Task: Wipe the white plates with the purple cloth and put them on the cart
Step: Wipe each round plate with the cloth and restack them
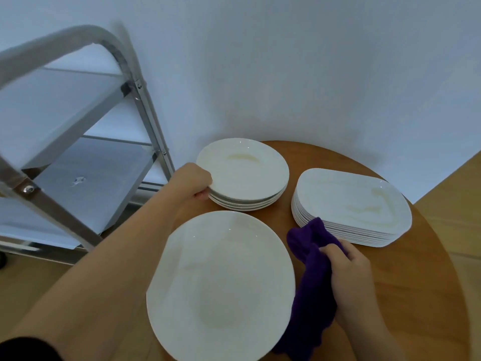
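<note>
Nearby, steel cart [78, 162] beside table [406, 295]

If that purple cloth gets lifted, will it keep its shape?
Probably not. The purple cloth bunches and folds where the right hand grips it, so it looks floppy. Its fuzzy pile suggests it is light and unlikely to slip from the hand.

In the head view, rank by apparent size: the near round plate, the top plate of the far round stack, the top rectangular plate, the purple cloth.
1. Near round plate, though it is closest to the camera.
2. Top rectangular plate.
3. Top plate of the far round stack.
4. Purple cloth, bunched and partly hidden by the right hand, so its rank is unsure.
</note>
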Demonstrator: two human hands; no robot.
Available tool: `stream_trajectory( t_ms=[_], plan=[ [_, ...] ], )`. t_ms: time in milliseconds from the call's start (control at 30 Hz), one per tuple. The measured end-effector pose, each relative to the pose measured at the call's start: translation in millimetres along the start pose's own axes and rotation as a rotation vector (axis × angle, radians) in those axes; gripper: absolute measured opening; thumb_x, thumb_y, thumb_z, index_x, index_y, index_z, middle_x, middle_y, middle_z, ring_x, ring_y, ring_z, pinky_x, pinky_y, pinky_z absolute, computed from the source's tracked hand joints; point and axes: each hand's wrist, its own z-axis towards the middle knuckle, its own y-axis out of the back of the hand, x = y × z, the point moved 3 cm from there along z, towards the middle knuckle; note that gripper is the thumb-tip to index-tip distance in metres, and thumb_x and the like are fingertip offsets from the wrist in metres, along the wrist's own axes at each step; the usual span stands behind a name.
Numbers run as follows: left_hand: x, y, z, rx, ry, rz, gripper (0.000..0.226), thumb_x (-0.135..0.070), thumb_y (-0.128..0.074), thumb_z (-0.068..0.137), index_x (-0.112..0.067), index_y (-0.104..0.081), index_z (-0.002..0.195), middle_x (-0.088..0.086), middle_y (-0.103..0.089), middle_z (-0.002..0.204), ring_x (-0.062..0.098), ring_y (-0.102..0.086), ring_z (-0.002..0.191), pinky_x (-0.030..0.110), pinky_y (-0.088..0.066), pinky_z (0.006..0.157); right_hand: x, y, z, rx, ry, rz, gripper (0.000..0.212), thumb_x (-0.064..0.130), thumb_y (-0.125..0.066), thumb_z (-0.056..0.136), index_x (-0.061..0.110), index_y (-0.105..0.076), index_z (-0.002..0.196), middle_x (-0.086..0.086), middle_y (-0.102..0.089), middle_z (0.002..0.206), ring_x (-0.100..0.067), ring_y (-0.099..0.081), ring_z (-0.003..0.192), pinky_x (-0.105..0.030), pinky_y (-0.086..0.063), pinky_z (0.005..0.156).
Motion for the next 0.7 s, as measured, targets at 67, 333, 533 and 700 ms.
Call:
stream_trajectory(
  t_ms=[67, 333, 533, 700],
  plan=[
    [-5, 5, -4, -0.005, 0.027, -0.102, 0.025, -0.001, -0.048, 0.087, -0.004, -0.045, 0.063, 0.01, -0.054, 0.042, 0.021, -0.05, 0.042, 0.025, -0.044, 0.047, -1, 0, -1, -0.001, -0.015, 0.024, 0.008, 0.004, -0.054, 0.086, 0.002, -0.061, 0.084, -0.014, -0.056, 0.068, -0.026, -0.051, 0.064, -0.033, -0.04, 0.056],
    [12, 12, -25, -0.049, -0.014, -0.296, 0.012, -0.004, -0.05, 0.087, 0.001, -0.052, 0.075, 0.017, -0.059, 0.061, 0.023, -0.055, 0.048, 0.035, -0.056, 0.059, 15, 2, -14, -0.011, -0.03, 0.125, 0.008, 0.007, -0.053, 0.088, 0.006, -0.061, 0.084, -0.009, -0.055, 0.068, -0.021, -0.051, 0.063, -0.031, -0.04, 0.056],
    [6, 17, -79, 0.011, -0.085, -0.503, 0.007, 0.0, -0.049, 0.09, 0.001, -0.048, 0.082, 0.013, -0.046, 0.06, 0.019, -0.043, 0.043, 0.019, -0.043, 0.037, 34, 5, -32, 0.001, 0.01, 0.11, 0.009, 0.016, -0.056, 0.091, 0.016, -0.063, 0.096, -0.007, -0.064, 0.082, -0.019, -0.06, 0.075, -0.029, -0.047, 0.061],
    [9, 20, -135, 0.018, -0.162, -0.408, 0.01, -0.008, -0.052, 0.091, -0.003, -0.057, 0.098, 0.01, -0.061, 0.056, 0.011, -0.054, 0.036, 0.02, -0.047, 0.042, 43, 10, -59, 0.012, -0.023, 0.145, 0.039, 0.046, -0.067, 0.079, 0.025, -0.057, 0.11, 0.001, -0.065, 0.101, -0.021, -0.062, 0.095, -0.039, -0.053, 0.082]
  ],
)
